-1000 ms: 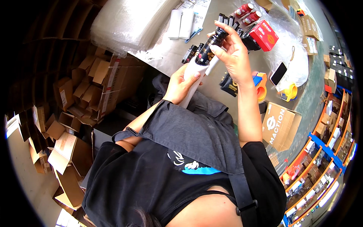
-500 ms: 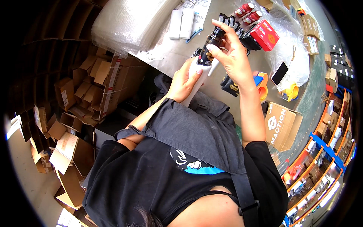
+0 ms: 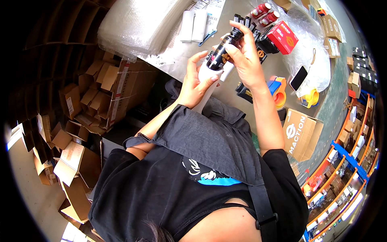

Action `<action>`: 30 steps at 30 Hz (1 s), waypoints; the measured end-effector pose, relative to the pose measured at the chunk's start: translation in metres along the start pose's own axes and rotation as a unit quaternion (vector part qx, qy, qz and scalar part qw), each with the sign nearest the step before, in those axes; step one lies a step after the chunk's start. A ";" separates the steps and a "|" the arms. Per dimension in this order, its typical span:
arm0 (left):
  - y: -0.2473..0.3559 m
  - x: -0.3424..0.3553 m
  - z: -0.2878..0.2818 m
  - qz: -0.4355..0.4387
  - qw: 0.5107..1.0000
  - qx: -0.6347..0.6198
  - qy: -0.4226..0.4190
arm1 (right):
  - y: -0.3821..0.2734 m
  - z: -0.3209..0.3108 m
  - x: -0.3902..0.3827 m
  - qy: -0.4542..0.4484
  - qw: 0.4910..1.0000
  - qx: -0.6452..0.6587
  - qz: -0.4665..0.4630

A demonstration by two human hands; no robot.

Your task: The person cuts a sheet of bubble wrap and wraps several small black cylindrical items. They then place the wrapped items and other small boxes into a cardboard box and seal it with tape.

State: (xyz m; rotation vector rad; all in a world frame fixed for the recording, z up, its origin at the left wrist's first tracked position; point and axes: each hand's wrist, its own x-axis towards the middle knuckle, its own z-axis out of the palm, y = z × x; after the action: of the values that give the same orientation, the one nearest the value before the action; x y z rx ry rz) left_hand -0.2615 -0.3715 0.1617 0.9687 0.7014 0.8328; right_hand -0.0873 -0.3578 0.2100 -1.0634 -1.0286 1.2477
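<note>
My right hand [image 3: 246, 56] grips a dark bottle [image 3: 219, 55] with a black cap, tilted above the table, its lower end in or against the mouth of a long white sleeve [image 3: 204, 78]. My left hand [image 3: 193, 82] holds that sleeve from below, thumb across it and index finger raised. Behind the bottle stand several small black bottles [image 3: 246, 22]. Nearby lie a red box [image 3: 282, 36] on a black box, dark packets [image 3: 246, 93], and two white folded pieces [image 3: 192, 24] with a blue cutter [image 3: 207, 37].
A bubble-wrap roll [image 3: 133, 26], two red bottles [image 3: 264, 15], a phone [image 3: 298, 77], orange [image 3: 279, 97] and yellow [image 3: 311, 99] tape dispensers share the grey table [image 3: 169, 62]. A carton [image 3: 300, 136] lies right, open boxes [image 3: 72, 161] left, shelving [image 3: 342, 169] far right.
The bottle and both hands have shifted slightly. My left index finger has lifted away from the sleeve, and my right arm has moved a little to the right.
</note>
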 end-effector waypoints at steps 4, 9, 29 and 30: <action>0.003 0.001 0.003 0.009 1.000 -0.024 0.001 | 0.009 0.006 -0.004 0.047 0.998 0.031 -0.020; -0.010 0.002 0.000 0.029 0.997 -0.075 -0.002 | 0.015 0.014 -0.011 0.088 0.979 0.181 -0.032; -0.004 -0.003 -0.011 -0.030 0.993 -0.082 -0.078 | 0.005 0.006 -0.011 -0.044 0.993 0.067 -0.086; -0.005 -0.002 -0.015 -0.040 0.992 -0.090 -0.080 | 0.008 0.006 -0.011 -0.031 0.995 0.054 -0.081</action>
State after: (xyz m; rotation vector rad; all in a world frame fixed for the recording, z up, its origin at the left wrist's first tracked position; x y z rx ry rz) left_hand -0.2737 -0.3688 0.1517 0.8291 0.5156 0.7258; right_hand -0.0956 -0.3681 0.2031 -0.8464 -1.0610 1.1965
